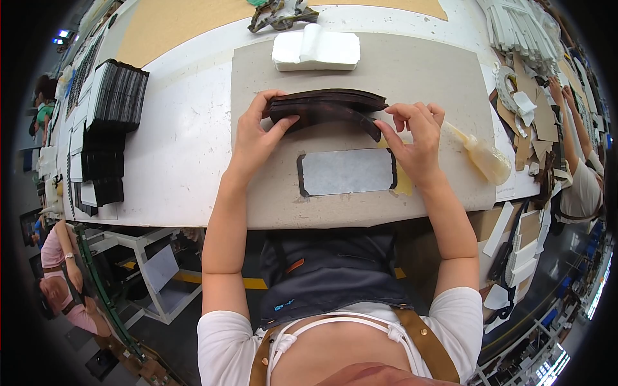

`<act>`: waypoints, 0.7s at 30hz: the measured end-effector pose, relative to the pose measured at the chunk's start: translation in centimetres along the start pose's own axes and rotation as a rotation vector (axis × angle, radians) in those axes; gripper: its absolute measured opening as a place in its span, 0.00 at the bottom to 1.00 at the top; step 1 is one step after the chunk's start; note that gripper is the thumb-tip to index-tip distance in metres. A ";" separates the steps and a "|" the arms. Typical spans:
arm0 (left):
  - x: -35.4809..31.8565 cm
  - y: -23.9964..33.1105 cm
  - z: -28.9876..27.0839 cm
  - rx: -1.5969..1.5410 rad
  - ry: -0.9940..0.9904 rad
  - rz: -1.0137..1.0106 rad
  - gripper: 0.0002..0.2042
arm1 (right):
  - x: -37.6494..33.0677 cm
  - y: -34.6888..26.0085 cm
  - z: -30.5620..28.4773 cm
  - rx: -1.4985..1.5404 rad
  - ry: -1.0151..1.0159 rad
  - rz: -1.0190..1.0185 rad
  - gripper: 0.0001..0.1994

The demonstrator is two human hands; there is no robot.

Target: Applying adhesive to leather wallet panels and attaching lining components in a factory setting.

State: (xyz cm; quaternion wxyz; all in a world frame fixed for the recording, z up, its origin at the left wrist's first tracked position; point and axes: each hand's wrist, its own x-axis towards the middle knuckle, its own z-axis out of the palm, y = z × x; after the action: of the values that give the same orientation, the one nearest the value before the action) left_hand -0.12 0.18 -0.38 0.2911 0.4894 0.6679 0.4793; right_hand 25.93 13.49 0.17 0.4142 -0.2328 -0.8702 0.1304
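Observation:
A stack of thin, dark brown, glossy strips, perhaps leather, is held over the grey work board. My left hand is closed round its left end, thumb in front and fingers behind. At the other end, my right hand pinches the corner of the front strip between thumb and fingers. That strip bows down and away from the others at the right. Just below the stack lies a pale rectangular panel with dark corners, and a yellow patch shows at its right edge.
Beyond the stack sits a white block of sheets. A cloudy bottle with a long nozzle lies to the right. Piles of black-and-white panels stand at the left. Cardboard scraps and another person's arms are at the far right.

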 end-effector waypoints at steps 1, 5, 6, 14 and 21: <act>0.0 0.0 0.0 0.000 0.000 0.000 0.17 | 0.0 0.0 0.0 0.000 0.000 0.000 0.13; 0.0 0.1 0.0 -0.004 0.001 -0.001 0.17 | 0.1 -0.1 0.0 0.001 -0.001 0.002 0.13; 0.0 0.1 0.0 -0.003 0.001 -0.003 0.17 | 0.1 -0.2 0.0 0.003 -0.001 0.002 0.13; 0.0 0.0 0.0 -0.011 0.000 -0.003 0.18 | 0.0 0.0 0.0 -0.007 -0.008 -0.001 0.13; 0.0 0.0 0.0 -0.011 -0.001 -0.005 0.18 | 0.1 0.0 0.0 -0.012 -0.013 0.000 0.12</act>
State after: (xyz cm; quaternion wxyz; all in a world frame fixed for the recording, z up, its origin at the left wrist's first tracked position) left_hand -0.14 0.16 -0.40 0.2955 0.4863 0.6662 0.4821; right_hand 25.89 13.49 0.24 0.4072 -0.2343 -0.8736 0.1268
